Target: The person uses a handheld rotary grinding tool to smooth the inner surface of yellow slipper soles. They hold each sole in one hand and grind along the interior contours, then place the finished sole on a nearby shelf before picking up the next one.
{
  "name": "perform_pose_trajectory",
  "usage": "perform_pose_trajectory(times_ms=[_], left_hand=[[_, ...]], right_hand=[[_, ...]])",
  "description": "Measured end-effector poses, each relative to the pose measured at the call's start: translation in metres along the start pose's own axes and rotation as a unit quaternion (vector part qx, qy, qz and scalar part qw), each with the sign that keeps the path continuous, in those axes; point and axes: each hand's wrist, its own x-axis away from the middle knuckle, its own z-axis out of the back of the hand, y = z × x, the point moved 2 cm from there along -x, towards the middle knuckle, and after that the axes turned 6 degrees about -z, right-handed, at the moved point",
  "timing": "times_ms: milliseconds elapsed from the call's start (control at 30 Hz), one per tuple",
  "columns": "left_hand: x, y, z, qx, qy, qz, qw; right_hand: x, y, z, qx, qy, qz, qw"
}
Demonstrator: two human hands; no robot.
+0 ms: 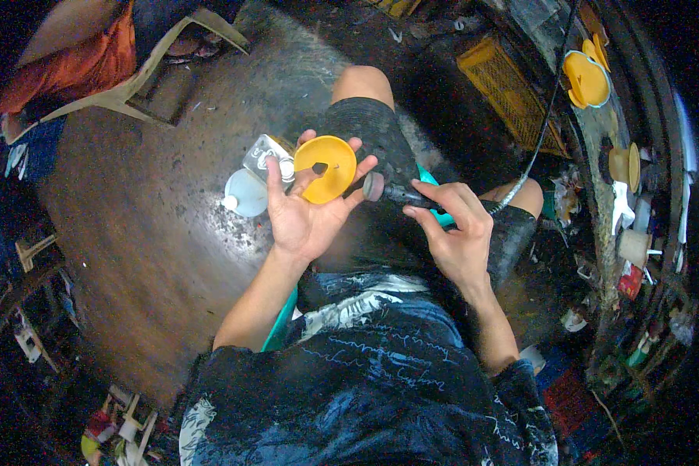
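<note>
My left hand (pixel 307 221), palm up with its fingers spread around the rim, holds a shallow yellow round dish (pixel 338 182). A dark, irregular spot or hole shows near the dish's middle, with a fingertip close beside it. In my right hand (pixel 460 229) is a black rotary tool (pixel 402 194), pinched between thumb and fingers. Its round greyish-pink head (pixel 373 186) points left and sits just right of the dish, seemingly apart from it. From behind the tool, a flexible cable (pixel 530 167) runs up to the upper right.
Left of the dish, on the brown floor (pixel 155 233), stand a whitish round bottle (pixel 246 194) and a silvery can (pixel 264 151). A yellow crate (pixel 512 93) lies ahead. More yellow pieces (pixel 587 80) rest on a ledge at right. A bench-like frame (pixel 151 85) stands far left.
</note>
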Motion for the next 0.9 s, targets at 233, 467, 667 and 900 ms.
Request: perform_pose_trajectory(times_ms=[233, 467, 667, 900], left_hand=[[-0.005, -0.002, 0.002, -0.106, -0.012, -0.056, 0.993], [-0.007, -0.007, -0.005, -0.167, -0.001, -0.047, 0.985], [-0.006, -0.01, -0.01, -0.284, -0.045, -0.077, 0.955], [-0.006, -0.011, -0.007, -0.318, -0.082, -0.087, 0.941]], right_hand=[[-0.004, -0.003, -0.004, 0.009, 0.009, -0.004, 1.0], [-0.004, -0.004, -0.013, 0.044, 0.0, 0.027, 0.999], [-0.014, 0.005, -0.027, 0.088, 0.011, 0.071, 0.994], [-0.014, 0.011, -0.029, 0.115, 0.009, 0.093, 0.989]])
